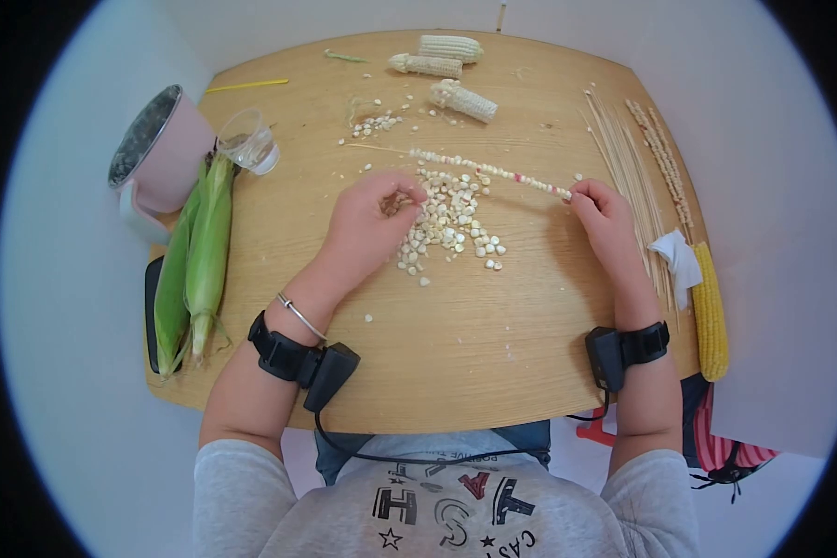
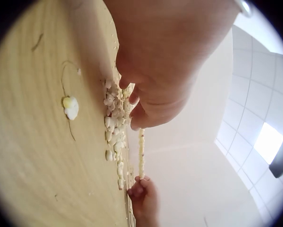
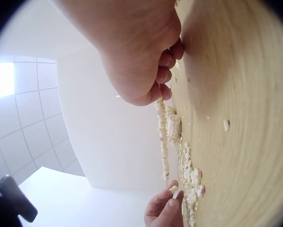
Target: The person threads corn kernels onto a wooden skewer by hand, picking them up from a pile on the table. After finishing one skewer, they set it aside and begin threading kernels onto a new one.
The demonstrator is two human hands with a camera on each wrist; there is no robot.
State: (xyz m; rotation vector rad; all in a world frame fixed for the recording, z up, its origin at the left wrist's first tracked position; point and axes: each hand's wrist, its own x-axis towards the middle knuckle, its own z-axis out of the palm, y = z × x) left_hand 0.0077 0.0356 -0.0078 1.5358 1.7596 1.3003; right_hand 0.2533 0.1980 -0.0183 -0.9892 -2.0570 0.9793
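Note:
My right hand [image 1: 605,216] pinches one end of a thin wooden skewer strung with corn kernels [image 1: 493,171], most of them pale and a few reddish. The skewer's bare tip [image 1: 367,146] points left, past my left hand [image 1: 367,223]. In the right wrist view the left hand [image 3: 164,210] pinches a corn kernel [image 3: 174,189] between thumb and finger, close under the skewer's far end. Loose kernels [image 1: 456,209] lie in a pile right beside the left hand. In the left wrist view the right hand [image 2: 145,201] grips the strung skewer [image 2: 142,153] at its end.
Stripped cobs [image 1: 465,100] lie at the back. Bare skewers [image 1: 623,177], a finished kernel string [image 1: 660,158], white tissue [image 1: 679,260] and a yellow corn cob [image 1: 710,312] are at right. Husked ears [image 1: 209,251], a pink pot [image 1: 163,149] and a clear cup [image 1: 249,141] stand left.

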